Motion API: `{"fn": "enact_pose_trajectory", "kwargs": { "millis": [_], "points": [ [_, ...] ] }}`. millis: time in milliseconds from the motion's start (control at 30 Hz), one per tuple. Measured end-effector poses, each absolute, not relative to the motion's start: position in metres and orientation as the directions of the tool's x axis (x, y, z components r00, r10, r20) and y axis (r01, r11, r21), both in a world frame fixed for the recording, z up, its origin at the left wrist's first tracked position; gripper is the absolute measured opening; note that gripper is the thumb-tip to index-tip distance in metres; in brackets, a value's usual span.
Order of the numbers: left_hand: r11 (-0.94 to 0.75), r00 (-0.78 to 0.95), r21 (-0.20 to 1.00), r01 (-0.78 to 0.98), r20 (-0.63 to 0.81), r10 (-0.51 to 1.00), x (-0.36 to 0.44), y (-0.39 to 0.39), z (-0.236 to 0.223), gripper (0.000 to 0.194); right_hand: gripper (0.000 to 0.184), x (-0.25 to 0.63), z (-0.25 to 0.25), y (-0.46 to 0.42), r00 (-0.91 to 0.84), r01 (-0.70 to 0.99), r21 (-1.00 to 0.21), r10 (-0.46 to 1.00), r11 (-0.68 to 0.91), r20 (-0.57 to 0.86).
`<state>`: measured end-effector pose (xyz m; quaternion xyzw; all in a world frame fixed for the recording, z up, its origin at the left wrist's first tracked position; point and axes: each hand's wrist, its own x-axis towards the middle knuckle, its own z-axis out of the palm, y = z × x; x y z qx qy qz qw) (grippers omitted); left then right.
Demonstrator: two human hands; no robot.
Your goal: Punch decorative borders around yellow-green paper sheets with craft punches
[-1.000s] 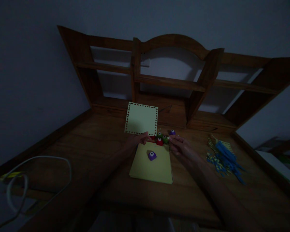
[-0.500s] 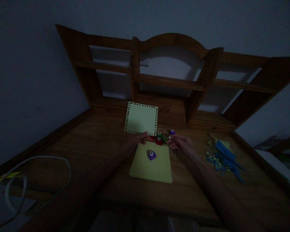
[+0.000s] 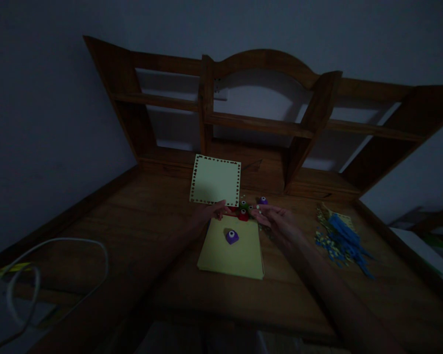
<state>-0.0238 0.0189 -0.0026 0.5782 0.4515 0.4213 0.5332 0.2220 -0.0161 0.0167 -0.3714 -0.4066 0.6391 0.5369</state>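
My left hand [image 3: 213, 212] pinches the lower edge of a pale green square sheet [image 3: 216, 180] with heart-shaped holes round its border, holding it upright over the desk. My right hand [image 3: 275, 218] reaches over a cluster of small red [image 3: 243, 215], green [image 3: 243, 203] and purple [image 3: 263, 200] paper punches, fingers loosely stretched, touching the one nearest it. Another purple punch [image 3: 232, 236] rests on a stack of yellow paper [image 3: 232, 253] just below both hands.
A wooden desk [image 3: 140, 231] with a shelved hutch [image 3: 266, 118] at the back. Blue and yellow paper strips and scraps [image 3: 339, 238] lie at the right. A white cable [image 3: 59, 270] loops at the left front. The room is dim.
My right hand has slid a little left and forward onto the punch cluster, and its fingers have stretched out. The left hand and sheet have barely moved.
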Motion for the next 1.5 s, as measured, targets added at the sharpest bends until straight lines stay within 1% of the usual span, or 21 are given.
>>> {"fn": "enact_pose_trajectory", "kwargs": {
  "millis": [200, 333, 633, 833, 900, 1067, 1233, 1367, 1500],
  "points": [
    [-0.008, 0.251, 0.999, 0.05, -0.005, 0.968, -0.0237, 0.0204, -0.0038, 0.042, 0.023, 0.2213, 0.023, -0.0203, -0.218, -0.375, -0.922, 0.976, -0.093, -0.01],
    [-0.039, 0.246, 0.998, 0.05, 0.026, 0.969, -0.0236, 0.0178, -0.0009, 0.041, 0.022, 0.2224, 0.0253, -0.0224, -0.232, -0.392, -0.916, 0.973, -0.086, 0.008],
    [-0.019, 0.274, 0.999, 0.031, 0.01, 0.962, -0.0242, 0.0201, -0.0045, 0.042, 0.025, 0.2211, 0.0244, -0.0217, -0.158, -0.327, -0.942, 0.987, -0.07, -0.018],
    [-0.032, 0.263, 0.999, 0.044, 0.019, 0.965, -0.0236, 0.0176, -0.001, 0.042, 0.018, 0.2212, 0.0228, -0.0201, -0.119, -0.317, -0.946, 0.992, -0.073, -0.037],
    [-0.034, 0.253, 0.998, 0.059, 0.018, 0.967, -0.0238, 0.0184, -0.0024, 0.042, 0.018, 0.2209, 0.0234, -0.0198, -0.12, -0.308, -0.948, 0.992, -0.078, -0.043],
    [-0.044, 0.258, 0.998, 0.055, 0.028, 0.966, -0.0247, 0.0206, -0.0067, 0.042, 0.026, 0.2209, 0.0271, -0.0206, -0.143, -0.28, -0.955, 0.988, -0.092, -0.054],
    [-0.012, 0.245, 0.997, 0.071, -0.006, 0.97, -0.0235, 0.0215, -0.0054, 0.043, 0.026, 0.2217, 0.0255, -0.0204, -0.14, -0.292, -0.953, 0.989, -0.079, -0.04],
    [-0.025, 0.272, 0.999, 0.034, 0.015, 0.962, -0.023, 0.0201, -0.0027, 0.044, 0.025, 0.2214, 0.024, -0.0202, -0.149, -0.292, -0.953, 0.988, -0.084, -0.042],
    [-0.051, 0.283, 0.998, 0.044, 0.037, 0.959, -0.0239, 0.0184, -0.0012, 0.042, 0.026, 0.2217, 0.0249, -0.0203, -0.157, -0.283, -0.953, 0.986, -0.104, -0.061]
  ]
}}
